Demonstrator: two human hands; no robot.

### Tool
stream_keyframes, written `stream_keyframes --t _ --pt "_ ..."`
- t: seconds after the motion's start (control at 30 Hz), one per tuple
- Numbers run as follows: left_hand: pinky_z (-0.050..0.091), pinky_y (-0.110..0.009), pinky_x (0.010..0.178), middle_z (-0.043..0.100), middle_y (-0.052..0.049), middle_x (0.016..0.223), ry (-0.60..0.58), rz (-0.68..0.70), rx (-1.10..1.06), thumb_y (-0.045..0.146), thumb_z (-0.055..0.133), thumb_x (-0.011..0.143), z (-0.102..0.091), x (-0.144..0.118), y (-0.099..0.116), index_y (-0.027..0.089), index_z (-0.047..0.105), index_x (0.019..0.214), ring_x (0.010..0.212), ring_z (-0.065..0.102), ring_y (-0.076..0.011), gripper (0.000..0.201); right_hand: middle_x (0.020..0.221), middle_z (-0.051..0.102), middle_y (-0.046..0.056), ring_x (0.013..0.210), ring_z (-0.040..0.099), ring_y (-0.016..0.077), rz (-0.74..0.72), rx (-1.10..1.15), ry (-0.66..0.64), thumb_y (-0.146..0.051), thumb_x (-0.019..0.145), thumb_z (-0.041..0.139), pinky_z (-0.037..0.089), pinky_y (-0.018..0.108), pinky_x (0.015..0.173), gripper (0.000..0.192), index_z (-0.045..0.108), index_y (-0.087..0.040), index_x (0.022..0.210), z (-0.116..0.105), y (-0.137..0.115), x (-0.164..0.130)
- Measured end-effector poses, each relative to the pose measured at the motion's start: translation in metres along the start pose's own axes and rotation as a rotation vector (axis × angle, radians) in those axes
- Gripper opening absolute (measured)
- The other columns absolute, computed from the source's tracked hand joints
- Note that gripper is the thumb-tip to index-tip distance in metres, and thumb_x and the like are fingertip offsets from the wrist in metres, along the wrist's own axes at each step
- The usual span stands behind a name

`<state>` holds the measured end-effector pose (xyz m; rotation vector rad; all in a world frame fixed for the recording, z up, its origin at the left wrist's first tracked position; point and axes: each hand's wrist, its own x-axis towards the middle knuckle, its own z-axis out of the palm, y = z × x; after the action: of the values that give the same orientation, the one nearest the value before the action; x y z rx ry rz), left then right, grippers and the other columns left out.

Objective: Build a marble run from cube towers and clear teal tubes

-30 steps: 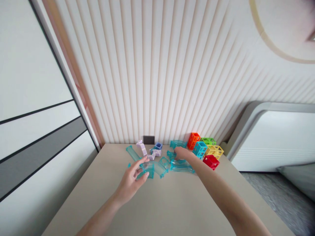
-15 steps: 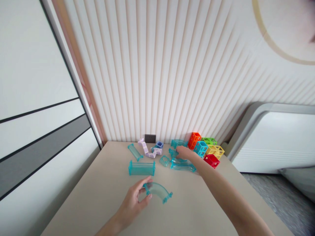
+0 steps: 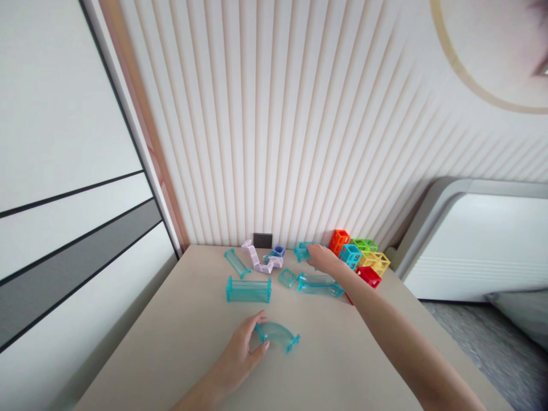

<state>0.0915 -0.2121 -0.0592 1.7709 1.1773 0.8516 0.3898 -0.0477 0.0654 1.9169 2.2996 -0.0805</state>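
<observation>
My left hand (image 3: 248,346) grips one end of a curved, see-through teal track piece (image 3: 280,335) between thumb and fingers, low over the front of the table. At the back right, my right hand (image 3: 321,256) is closed on a teal track piece (image 3: 302,251); its fingers partly hide it, and where it meets the teal part behind is unclear. Just in front of that hand lie long clear teal track pieces (image 3: 319,284) and a small square teal piece (image 3: 287,278). A straight teal track piece (image 3: 249,291) rests beyond my left hand.
Another teal track piece (image 3: 237,264) lies slantwise at the back left. Near it are a lilac zigzag chain (image 3: 262,267), a blue ring-shaped piece (image 3: 279,251) and a black wall socket (image 3: 262,240). Coloured frame cubes (image 3: 350,256) stand on the right, beside a white headboard (image 3: 483,240).
My right hand has shifted slightly back toward the wall, and the teal piece under its fingers has moved with it. The left hand still holds the curved piece, nearly in place.
</observation>
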Motion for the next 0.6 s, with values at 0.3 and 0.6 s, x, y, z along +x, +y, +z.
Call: stream_keyframes --t 0.3,0.6 --pt "0.041 -0.056 0.114 0.062 -0.016 0.137 0.083 0.054 0.15 0.028 0.065 0.082 0.013 0.006 -0.02 0.023 0.056 0.133 0.133 0.055 -0.0342 0.052 0.116 0.069 0.011 0.107 0.069 0.0249 -0.27 0.077 0.098 -0.026 0.092 0.066 0.052 0.032 0.088 0.026 0.062 -0.018 0.117 -0.003 -0.067 -0.095" --pt "0.045 -0.054 0.11 0.056 -0.018 0.143 0.136 0.054 0.059 0.043 0.074 0.08 0.008 -0.001 -0.021 0.023 0.037 0.151 0.13 0.057 -0.0344 0.083 0.11 0.071 0.014 0.103 0.071 0.0285 -0.379 0.083 -0.026 -0.023 0.087 0.069 0.054 0.033 0.079 0.025 0.065 -0.014 0.11 0.037 -0.12 -0.115"
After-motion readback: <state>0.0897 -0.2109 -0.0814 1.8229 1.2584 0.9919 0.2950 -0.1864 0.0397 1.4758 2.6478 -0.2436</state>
